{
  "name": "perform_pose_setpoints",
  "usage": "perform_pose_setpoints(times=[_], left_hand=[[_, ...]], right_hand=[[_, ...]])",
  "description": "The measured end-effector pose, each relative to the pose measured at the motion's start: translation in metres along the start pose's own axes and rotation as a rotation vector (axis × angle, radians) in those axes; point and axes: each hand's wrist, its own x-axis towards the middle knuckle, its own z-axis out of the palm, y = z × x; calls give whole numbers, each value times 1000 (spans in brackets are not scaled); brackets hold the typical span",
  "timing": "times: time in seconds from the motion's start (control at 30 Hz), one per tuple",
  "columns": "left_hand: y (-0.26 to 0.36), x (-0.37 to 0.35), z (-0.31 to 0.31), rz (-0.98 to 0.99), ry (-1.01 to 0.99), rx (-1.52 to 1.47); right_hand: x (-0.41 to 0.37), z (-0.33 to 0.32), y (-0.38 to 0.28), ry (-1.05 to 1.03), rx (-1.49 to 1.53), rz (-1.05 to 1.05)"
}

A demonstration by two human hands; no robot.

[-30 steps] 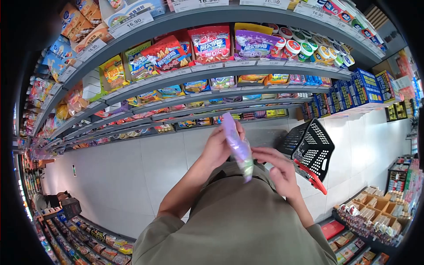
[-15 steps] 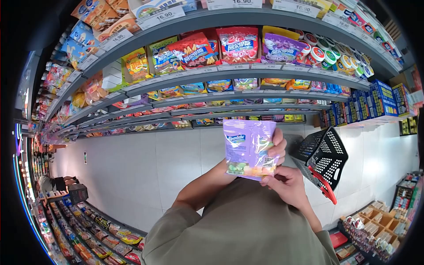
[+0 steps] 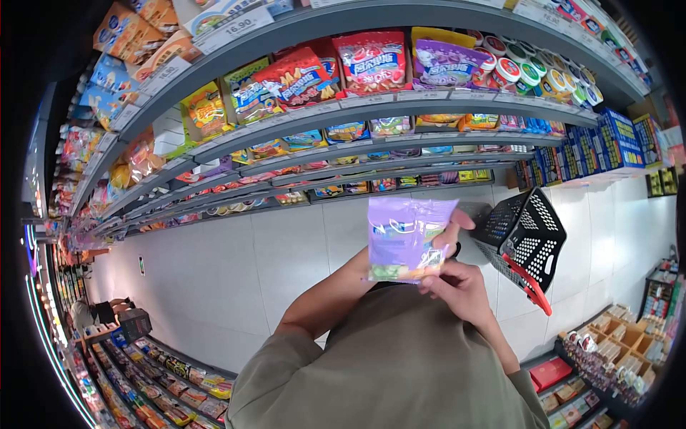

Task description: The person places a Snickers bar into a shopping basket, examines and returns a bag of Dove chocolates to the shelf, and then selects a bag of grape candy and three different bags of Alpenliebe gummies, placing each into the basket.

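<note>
I hold a purple candy bag (image 3: pixel 404 236) upright in front of my chest, its printed face turned toward me. My left hand (image 3: pixel 456 227) is behind the bag, with its fingers wrapped round the right edge. My right hand (image 3: pixel 457 286) pinches the bag's lower right corner. Colourful sweets show through the bottom of the bag.
Shelves (image 3: pixel 371 107) of snack and candy bags with price tags run across the top. A black shopping basket (image 3: pixel 532 239) with a red handle hangs by my right arm. Low displays stand at the lower right (image 3: pixel 607 350) and lower left. Another person crouches far left (image 3: pixel 100 314).
The bag was edge-on a second ago and has turned flat toward me. My right hand closed on its lower corner, and both hands shifted slightly right.
</note>
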Motion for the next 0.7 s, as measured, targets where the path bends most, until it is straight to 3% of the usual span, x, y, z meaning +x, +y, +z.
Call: perform_pose_setpoints(times=[0.07, 0.1, 0.13, 0.17, 0.23, 0.3, 0.33, 0.4, 0.47, 0.53, 0.7], left_hand=[[3, -7, -12, 41, 188, 294], [2, -3, 12, 59, 565, 504], [5, 2, 15, 45, 627, 912], [5, 1, 9, 26, 652, 1180], [1, -4, -10, -32, 654, 1384], [-6, -2, -19, -146, 634, 1447], [-13, 5, -22, -188, 582, 1436], [-22, 15, -25, -178, 555, 1421], [-31, 29, -38, -209, 490, 1420], [-41, 45, -50, -397, 415, 1298], [-67, 71, -107, -354, 539, 1407]], right_hand=[[7, -3, 16, -9, 46, 56], [11, -1, 22, 137, 117, -30], [12, -5, 27, 294, 183, -122], [12, -18, 30, 271, 161, -114], [6, -33, 18, 343, -17, -235], [-1, -45, -1, 340, -264, -404], [-4, -54, -9, 400, -264, -383], [-9, -65, -15, 193, -686, -578], [-14, -75, -4, 246, -690, -574], [-22, -92, -1, 266, -759, -611], [-55, -172, 29, 364, -773, -514]])
